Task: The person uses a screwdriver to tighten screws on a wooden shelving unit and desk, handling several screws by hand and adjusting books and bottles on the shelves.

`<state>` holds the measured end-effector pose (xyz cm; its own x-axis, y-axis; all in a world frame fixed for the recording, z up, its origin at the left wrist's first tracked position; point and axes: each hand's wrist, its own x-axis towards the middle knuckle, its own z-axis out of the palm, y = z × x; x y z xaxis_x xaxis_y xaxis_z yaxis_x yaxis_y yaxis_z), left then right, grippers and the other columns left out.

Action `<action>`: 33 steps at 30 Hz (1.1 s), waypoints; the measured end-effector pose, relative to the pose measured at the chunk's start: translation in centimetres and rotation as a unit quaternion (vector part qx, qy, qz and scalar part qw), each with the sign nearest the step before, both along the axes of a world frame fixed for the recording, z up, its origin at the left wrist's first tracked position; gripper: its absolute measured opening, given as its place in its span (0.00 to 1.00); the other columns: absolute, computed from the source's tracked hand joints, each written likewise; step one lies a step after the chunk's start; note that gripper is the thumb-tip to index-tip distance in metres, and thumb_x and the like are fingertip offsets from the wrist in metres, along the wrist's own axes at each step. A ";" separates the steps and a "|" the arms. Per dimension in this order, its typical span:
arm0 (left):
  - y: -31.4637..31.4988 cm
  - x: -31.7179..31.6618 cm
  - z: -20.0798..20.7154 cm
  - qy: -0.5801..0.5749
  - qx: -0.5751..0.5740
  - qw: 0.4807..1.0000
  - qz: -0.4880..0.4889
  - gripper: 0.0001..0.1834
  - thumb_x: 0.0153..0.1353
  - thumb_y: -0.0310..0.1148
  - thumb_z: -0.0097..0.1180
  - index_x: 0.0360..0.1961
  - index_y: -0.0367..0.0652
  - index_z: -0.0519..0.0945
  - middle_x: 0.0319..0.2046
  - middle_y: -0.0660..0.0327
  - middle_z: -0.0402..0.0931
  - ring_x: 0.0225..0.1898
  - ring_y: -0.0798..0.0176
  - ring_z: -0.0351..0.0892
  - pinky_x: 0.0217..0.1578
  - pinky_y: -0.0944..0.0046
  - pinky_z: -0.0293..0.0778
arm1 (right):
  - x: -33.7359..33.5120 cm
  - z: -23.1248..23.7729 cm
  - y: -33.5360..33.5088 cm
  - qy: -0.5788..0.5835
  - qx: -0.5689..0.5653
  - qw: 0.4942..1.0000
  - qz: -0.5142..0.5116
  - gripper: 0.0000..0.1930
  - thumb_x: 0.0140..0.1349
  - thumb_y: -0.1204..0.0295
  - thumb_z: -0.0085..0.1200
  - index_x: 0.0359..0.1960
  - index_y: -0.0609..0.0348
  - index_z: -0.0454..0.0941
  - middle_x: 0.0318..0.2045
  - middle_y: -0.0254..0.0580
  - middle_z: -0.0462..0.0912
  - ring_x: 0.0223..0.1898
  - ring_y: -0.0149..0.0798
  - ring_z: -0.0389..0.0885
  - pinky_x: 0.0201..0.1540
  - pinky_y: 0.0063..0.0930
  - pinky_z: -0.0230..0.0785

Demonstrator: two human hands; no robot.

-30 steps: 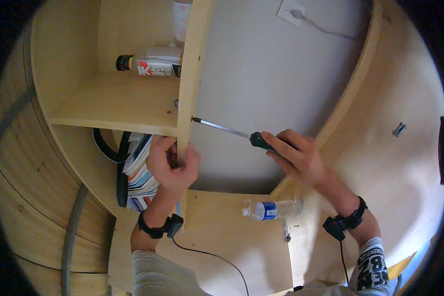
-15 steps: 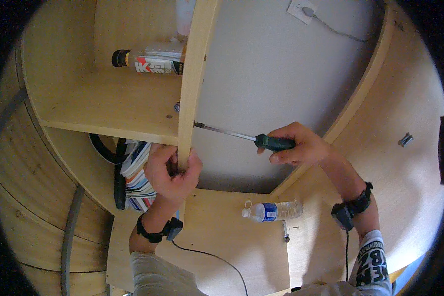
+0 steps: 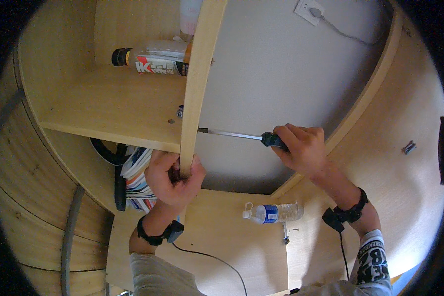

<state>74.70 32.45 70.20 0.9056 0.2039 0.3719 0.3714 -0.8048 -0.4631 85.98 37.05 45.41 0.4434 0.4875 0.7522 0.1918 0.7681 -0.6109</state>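
Our left hand (image 3: 175,180) pinches the upright wooden panel (image 3: 197,84) just below the shelf (image 3: 113,108), thumb and fingers on opposite faces, seemingly to steady it. Our right hand (image 3: 301,148) curls its fingers round the dark green-handled screwdriver (image 3: 237,134), tip at the panel's right side, forearm (image 3: 343,190) slanting inward, probably for alignment.

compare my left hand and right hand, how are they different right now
The left hand pinches the upright wooden board; the right hand grips the screwdriver by its dark green handle. The left hand touches the board; the right hand is apart from it, to its right. Both have black wrist straps.
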 end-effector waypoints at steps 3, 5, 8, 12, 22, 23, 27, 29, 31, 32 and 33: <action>-0.4 -0.1 0.3 0.011 0.023 0.998 0.049 0.19 0.44 0.24 0.64 0.39 0.38 0.74 0.26 0.57 0.73 0.17 0.70 0.64 0.18 0.72 0.61 | 0.6 0.5 -1.8 0.063 0.018 0.998 -0.005 0.08 0.52 0.69 0.57 0.29 0.60 0.76 0.23 0.38 0.78 0.18 0.40 0.76 0.17 0.27 0.63; -0.1 0.0 0.3 0.013 0.007 0.999 0.042 0.19 0.44 0.24 0.64 0.39 0.38 0.73 0.26 0.57 0.73 0.17 0.70 0.63 0.17 0.73 0.60 | -0.5 -0.3 -2.2 0.249 -0.025 0.936 0.247 0.10 0.54 0.68 0.55 0.34 0.61 0.76 0.25 0.39 0.79 0.19 0.36 0.76 0.16 0.25 0.62; -0.1 0.7 -0.1 0.004 0.013 1.000 0.007 0.18 0.44 0.24 0.63 0.38 0.38 0.73 0.27 0.57 0.73 0.16 0.71 0.60 0.16 0.73 0.58 | -2.1 -0.8 -1.9 0.457 -0.040 0.698 0.549 0.14 0.57 0.64 0.50 0.37 0.63 0.76 0.25 0.41 0.79 0.21 0.32 0.76 0.15 0.21 0.60; 0.0 0.1 0.0 -0.007 0.001 1.000 0.015 0.18 0.44 0.23 0.63 0.39 0.38 0.73 0.27 0.57 0.73 0.16 0.71 0.61 0.16 0.73 0.60 | -1.5 0.4 -2.2 0.539 -0.066 0.505 0.671 0.19 0.60 0.58 0.46 0.37 0.65 0.77 0.23 0.44 0.79 0.19 0.31 0.74 0.12 0.19 0.57; -0.1 0.3 -0.1 0.008 0.026 1.000 0.010 0.19 0.45 0.24 0.64 0.39 0.39 0.72 0.24 0.60 0.71 0.15 0.71 0.61 0.17 0.73 0.61 | 0.3 0.0 -2.7 0.169 -0.062 0.955 0.236 0.23 0.61 0.50 0.51 0.22 0.59 0.76 0.15 0.33 0.77 0.11 0.29 0.68 0.13 0.26 0.58; 0.1 0.3 -0.2 0.007 0.032 0.999 0.004 0.19 0.45 0.25 0.64 0.39 0.39 0.71 0.23 0.60 0.70 0.15 0.72 0.61 0.17 0.73 0.61 | 1.1 0.5 -2.9 0.244 -0.076 0.934 0.248 0.22 0.61 0.51 0.50 0.23 0.59 0.76 0.15 0.34 0.76 0.11 0.29 0.67 0.13 0.25 0.57; 0.2 0.3 0.1 0.013 0.024 1.000 -0.016 0.18 0.45 0.25 0.64 0.38 0.39 0.71 0.23 0.61 0.70 0.15 0.73 0.61 0.17 0.74 0.60 | 2.5 1.8 -3.7 0.483 -0.067 0.829 0.275 0.18 0.62 0.56 0.49 0.24 0.59 0.76 0.16 0.36 0.74 0.10 0.28 0.63 0.13 0.24 0.53; 0.1 0.3 -0.1 0.000 0.005 1.000 0.006 0.18 0.46 0.23 0.64 0.38 0.39 0.71 0.23 0.61 0.70 0.15 0.74 0.60 0.16 0.75 0.59 | 1.2 1.3 -3.6 0.520 0.018 0.810 0.269 0.18 0.62 0.57 0.47 0.24 0.60 0.75 0.16 0.38 0.74 0.10 0.28 0.61 0.13 0.24 0.53; 0.1 0.1 -0.1 -0.006 0.009 1.000 -0.003 0.17 0.46 0.22 0.63 0.38 0.38 0.71 0.23 0.61 0.70 0.15 0.74 0.60 0.16 0.75 0.58 | 1.1 1.4 -4.2 0.625 0.007 0.625 0.467 0.20 0.63 0.55 0.46 0.24 0.59 0.75 0.15 0.37 0.72 0.10 0.27 0.61 0.13 0.23 0.51; 0.2 0.3 -0.2 -0.011 0.011 1.000 -0.017 0.17 0.46 0.22 0.63 0.38 0.38 0.71 0.23 0.61 0.70 0.15 0.75 0.59 0.16 0.76 0.57 | 1.7 1.2 -4.5 0.653 0.000 0.552 0.519 0.21 0.64 0.54 0.46 0.24 0.59 0.76 0.15 0.37 0.71 0.10 0.26 0.61 0.13 0.23 0.50; 0.2 0.4 -0.2 -0.012 0.010 1.000 -0.020 0.17 0.46 0.22 0.63 0.38 0.38 0.71 0.23 0.61 0.70 0.15 0.75 0.59 0.16 0.76 0.57 | 2.9 -0.1 -4.5 0.561 -0.045 0.617 0.550 0.22 0.64 0.53 0.46 0.24 0.59 0.76 0.14 0.37 0.71 0.10 0.26 0.60 0.13 0.22 0.49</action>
<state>75.13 32.68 69.96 0.9033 0.1607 0.3979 0.3510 -0.8101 -0.4696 88.84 32.58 45.35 0.0238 0.9751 0.2205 -0.9978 0.0094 0.0660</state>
